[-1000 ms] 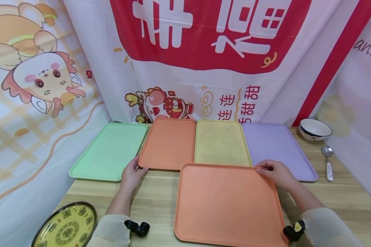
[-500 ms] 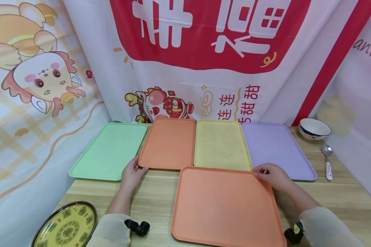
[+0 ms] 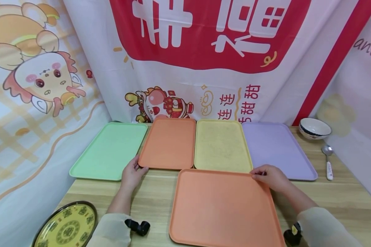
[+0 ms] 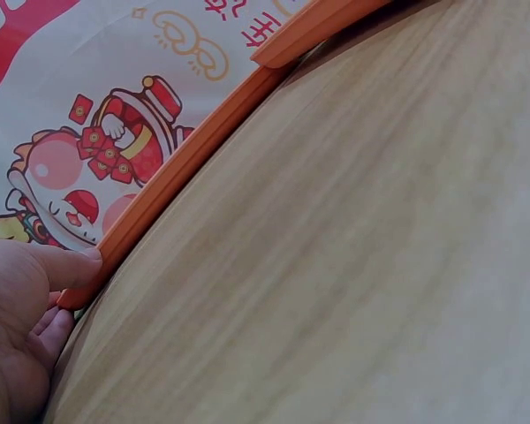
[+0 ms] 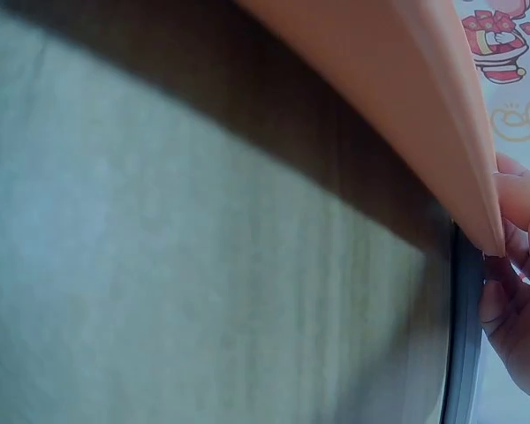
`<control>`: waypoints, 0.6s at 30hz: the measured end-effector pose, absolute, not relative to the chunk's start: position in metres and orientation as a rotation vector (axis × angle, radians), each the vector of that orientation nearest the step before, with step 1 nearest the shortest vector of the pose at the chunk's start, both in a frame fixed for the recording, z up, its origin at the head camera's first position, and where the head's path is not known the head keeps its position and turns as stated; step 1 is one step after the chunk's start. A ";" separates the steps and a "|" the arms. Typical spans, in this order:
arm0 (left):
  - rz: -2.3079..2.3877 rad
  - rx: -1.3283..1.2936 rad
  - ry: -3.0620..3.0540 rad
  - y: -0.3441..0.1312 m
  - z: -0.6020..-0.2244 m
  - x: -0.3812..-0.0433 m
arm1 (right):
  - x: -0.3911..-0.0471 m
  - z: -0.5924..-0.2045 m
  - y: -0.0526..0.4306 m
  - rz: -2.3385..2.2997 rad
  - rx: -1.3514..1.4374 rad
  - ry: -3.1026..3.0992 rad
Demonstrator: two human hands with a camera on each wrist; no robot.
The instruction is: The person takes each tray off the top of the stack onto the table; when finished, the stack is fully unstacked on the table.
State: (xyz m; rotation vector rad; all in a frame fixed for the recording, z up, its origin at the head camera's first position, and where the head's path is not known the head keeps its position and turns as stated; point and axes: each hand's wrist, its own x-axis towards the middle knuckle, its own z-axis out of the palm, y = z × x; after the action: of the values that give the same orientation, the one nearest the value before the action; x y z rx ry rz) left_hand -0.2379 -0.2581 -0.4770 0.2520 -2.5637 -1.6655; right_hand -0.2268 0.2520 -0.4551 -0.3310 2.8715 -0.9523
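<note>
In the head view my left hand grips the near left corner of a smaller orange tray, thumb along its front edge and fingers at the side. The left wrist view shows the thumb against that tray's rim. My right hand pinches the far right corner of a larger orange tray, which lies nearest to me. In the right wrist view this tray's edge is raised over the wooden table, with a dark shadow below it. Its far edge comes close to the front of the yellow tray.
A green tray stands left in the back row and a purple tray right. Farther right are a patterned bowl and a spoon. A yellow patterned plate is at the near left. Printed cloth hangs behind.
The larger orange tray and my right hand have shifted slightly toward me and to the left, baring more of the yellow tray's front edge. My left hand has stayed in place.
</note>
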 end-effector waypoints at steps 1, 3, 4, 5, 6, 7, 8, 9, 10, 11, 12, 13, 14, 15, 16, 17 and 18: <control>-1.663 0.255 -2.564 -0.258 -0.477 -0.238 | -0.227 -0.455 0.252 -0.943 -0.334 2.874; -1.661 0.254 -2.565 -0.258 -0.476 -0.237 | -0.227 -0.455 0.251 -0.917 -0.341 2.884; -1.659 0.253 -2.566 -0.258 -0.476 -0.237 | -0.227 -0.456 0.251 -0.903 -0.343 2.888; -1.659 0.251 -2.565 -0.257 -0.477 -0.237 | -0.227 -0.456 0.251 -0.894 -0.341 2.891; -1.659 0.250 -2.566 -0.257 -0.477 -0.237 | -0.227 -0.456 0.250 -0.886 -0.344 2.896; -1.658 0.250 -2.567 -0.257 -0.477 -0.237 | -0.227 -0.456 0.249 -0.878 -0.343 2.901; -1.659 0.251 -2.569 -0.257 -0.477 -0.237 | -0.227 -0.457 0.249 -0.872 -0.337 2.909; -1.658 0.252 -2.570 -0.257 -0.477 -0.237 | -0.227 -0.457 0.248 -0.872 -0.333 2.915; -1.657 0.252 -2.570 -0.257 -0.478 -0.237 | -0.227 -0.457 0.247 -0.870 -0.326 2.921; -1.656 0.251 -2.572 -0.257 -0.478 -0.237 | -0.227 -0.457 0.247 -0.870 -0.320 2.927; -1.657 0.255 -2.571 -0.257 -0.478 -0.237 | -0.227 -0.457 0.246 -0.866 -0.311 2.933; -1.658 0.256 -2.569 -0.256 -0.478 -0.237 | -0.227 -0.457 0.246 -0.864 -0.303 2.937; -1.659 0.258 -2.567 -0.256 -0.478 -0.237 | -0.227 -0.458 0.246 -0.860 -0.300 2.941; -1.658 0.255 -2.565 -0.257 -0.479 -0.237 | -0.227 -0.458 0.246 -0.856 -0.293 2.942; -1.659 0.255 -2.564 -0.257 -0.479 -0.237 | -0.227 -0.459 0.245 -0.853 -0.282 2.941; -1.658 0.254 -2.563 -0.257 -0.479 -0.237 | -0.227 -0.459 0.245 -0.852 -0.275 2.941; -1.659 0.258 -2.563 -0.257 -0.479 -0.237 | -0.227 -0.459 0.245 -0.855 -0.275 2.937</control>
State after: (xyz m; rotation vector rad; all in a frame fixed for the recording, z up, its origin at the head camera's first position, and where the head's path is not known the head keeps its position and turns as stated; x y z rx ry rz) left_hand -0.2371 -0.2572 -0.4791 0.2585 -2.5633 -1.6586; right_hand -0.2272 0.2449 -0.4592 -0.2746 2.9374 -0.8549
